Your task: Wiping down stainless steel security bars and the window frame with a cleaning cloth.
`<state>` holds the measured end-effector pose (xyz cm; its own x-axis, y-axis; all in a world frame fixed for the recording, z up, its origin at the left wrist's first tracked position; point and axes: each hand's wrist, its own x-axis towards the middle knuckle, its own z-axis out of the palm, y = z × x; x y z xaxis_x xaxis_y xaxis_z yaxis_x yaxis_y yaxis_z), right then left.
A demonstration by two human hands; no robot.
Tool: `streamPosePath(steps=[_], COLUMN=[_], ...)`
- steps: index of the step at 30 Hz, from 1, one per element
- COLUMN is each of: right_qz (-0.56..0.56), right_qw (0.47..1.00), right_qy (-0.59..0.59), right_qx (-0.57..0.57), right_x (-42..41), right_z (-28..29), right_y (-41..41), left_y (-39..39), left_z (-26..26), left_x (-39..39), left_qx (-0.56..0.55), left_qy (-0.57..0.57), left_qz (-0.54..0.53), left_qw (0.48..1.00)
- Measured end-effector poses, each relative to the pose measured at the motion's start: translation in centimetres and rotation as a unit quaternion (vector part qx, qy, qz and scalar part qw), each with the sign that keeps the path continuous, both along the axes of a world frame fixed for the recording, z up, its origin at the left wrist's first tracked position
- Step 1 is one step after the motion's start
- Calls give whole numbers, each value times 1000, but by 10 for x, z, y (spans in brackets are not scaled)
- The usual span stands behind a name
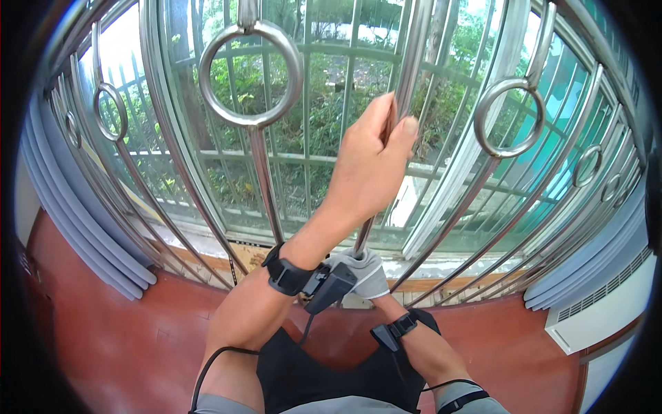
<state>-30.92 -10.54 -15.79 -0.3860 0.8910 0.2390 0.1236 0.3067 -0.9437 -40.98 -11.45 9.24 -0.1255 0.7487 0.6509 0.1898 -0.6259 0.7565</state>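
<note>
My left hand (370, 160) is bare and curled around a vertical stainless steel bar (414, 57) of the window guard, at about mid-height. The fingers' far side is hidden behind the hand. Lower on the same bar, my right hand (368, 273) wears a grey-white knitted glove and closes around the metal, partly covered by the device on my left wrist. Each wrist carries a black strap with a small dark device (331, 287) and a cable.
Neighbouring bars carry steel rings (257, 124). Behind them are glass panes, an outer grille and greenery. Grey-blue curtains (88, 207) hang at both sides. A white vented unit (595, 305) stands right, on the reddish floor (145, 331). A speckled board (251, 253) sits behind the bars.
</note>
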Motion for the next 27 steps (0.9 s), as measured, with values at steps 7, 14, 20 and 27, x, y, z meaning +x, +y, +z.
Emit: streamPosePath(steps=[7,14,20,27], right_qz=[59,109,3,-188], right_qw=[983,940,934,719], right_qy=[168,322,148,-48], right_qx=[31,9,325,668], right_x=[-5,-14,-11,-5], right_z=[111,165,236,335], right_y=[-7,34,61,82], left_y=[-56,-73,-53,-48], left_z=[-49,-87,-69,-52], left_x=[-64,-109,-116,-110], left_qx=[227,75,2,19], left_qy=[252,74,4,-135], left_qz=[277,327,193,48], left_qw=[899,939,981,989])
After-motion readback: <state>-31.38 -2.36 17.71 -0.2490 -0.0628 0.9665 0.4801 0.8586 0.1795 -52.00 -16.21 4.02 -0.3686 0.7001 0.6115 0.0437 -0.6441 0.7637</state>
